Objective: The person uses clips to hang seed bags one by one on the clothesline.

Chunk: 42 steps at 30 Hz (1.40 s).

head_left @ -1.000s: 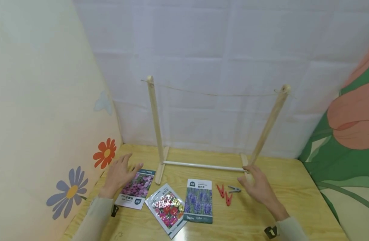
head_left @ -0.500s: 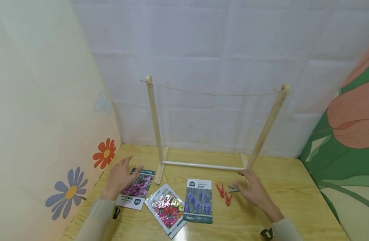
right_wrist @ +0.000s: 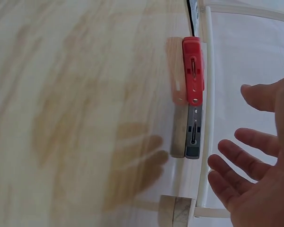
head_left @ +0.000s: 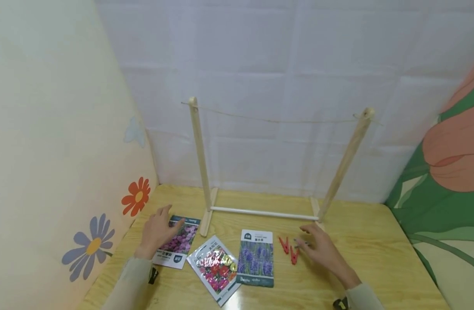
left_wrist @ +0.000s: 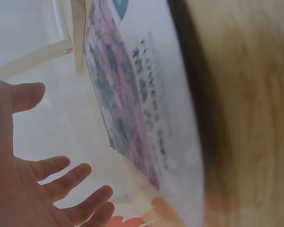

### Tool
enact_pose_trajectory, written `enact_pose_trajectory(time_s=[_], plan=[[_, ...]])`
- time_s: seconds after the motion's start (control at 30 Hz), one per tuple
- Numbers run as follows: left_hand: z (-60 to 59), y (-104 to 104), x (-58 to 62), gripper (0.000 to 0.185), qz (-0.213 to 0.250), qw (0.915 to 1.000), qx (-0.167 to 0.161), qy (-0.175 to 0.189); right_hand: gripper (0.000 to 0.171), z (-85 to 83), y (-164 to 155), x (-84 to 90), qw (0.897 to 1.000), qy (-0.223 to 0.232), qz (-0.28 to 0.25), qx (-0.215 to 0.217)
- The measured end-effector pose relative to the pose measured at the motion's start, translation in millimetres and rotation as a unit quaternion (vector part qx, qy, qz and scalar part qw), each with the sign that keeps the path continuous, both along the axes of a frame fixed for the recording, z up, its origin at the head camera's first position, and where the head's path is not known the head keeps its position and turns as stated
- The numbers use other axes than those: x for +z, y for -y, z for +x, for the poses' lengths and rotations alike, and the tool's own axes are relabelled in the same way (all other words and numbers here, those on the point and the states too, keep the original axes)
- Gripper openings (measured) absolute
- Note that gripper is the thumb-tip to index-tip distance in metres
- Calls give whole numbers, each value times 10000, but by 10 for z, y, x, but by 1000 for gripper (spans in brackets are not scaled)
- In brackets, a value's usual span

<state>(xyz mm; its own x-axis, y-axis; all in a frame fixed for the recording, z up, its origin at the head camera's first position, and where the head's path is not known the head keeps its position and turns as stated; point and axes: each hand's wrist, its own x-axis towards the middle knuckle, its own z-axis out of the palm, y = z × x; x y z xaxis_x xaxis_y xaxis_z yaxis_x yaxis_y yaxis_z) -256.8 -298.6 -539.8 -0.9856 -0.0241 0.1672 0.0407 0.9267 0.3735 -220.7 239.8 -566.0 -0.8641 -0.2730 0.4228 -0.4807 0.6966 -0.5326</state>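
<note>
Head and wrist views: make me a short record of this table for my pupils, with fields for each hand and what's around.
Left hand: over one side of pink packet, holding nothing
Right hand: near grey peg, holding nothing
Other packets: mixed-colour packet, purple packet
Other pegs: two red pegs
Surface: wooden table
Behind packets: two wooden posts, low white rod, string across tops

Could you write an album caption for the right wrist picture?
A bare right hand reaches near a red clip and a gray clip on a wood-grain table.
</note>
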Motion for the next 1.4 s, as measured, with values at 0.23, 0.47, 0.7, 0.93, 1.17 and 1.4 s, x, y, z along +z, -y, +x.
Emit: enact_pose_trajectory(time_s=[0.23, 0.47, 0.7, 0.93, 1.17, 1.4], plan=[[33, -2, -110, 86, 87, 9996, 83, 264, 44, 35, 57, -69, 9975, 698, 24, -78], [69, -30, -150, 87, 52, 9984, 229, 508, 40, 25, 94, -121, 9971, 740, 154, -62], [64, -49, -173, 89, -64, 9964, 393, 754, 38, 2, 100, -123, 9954, 931, 230, -87], [15, -77, -197, 88, -215, 9946, 578, 829, 31, -20, 95, -116, 9950, 954, 291, -113], [-43, -105, -188, 80, -298, 9930, 647, 944, 25, -43, 75, -66, 9943, 983, 396, -109], [-74, -109, -124, 82, 88, 9887, 750, 1294, 22, -67, 78, -45, 9939, 1023, 400, -70]])
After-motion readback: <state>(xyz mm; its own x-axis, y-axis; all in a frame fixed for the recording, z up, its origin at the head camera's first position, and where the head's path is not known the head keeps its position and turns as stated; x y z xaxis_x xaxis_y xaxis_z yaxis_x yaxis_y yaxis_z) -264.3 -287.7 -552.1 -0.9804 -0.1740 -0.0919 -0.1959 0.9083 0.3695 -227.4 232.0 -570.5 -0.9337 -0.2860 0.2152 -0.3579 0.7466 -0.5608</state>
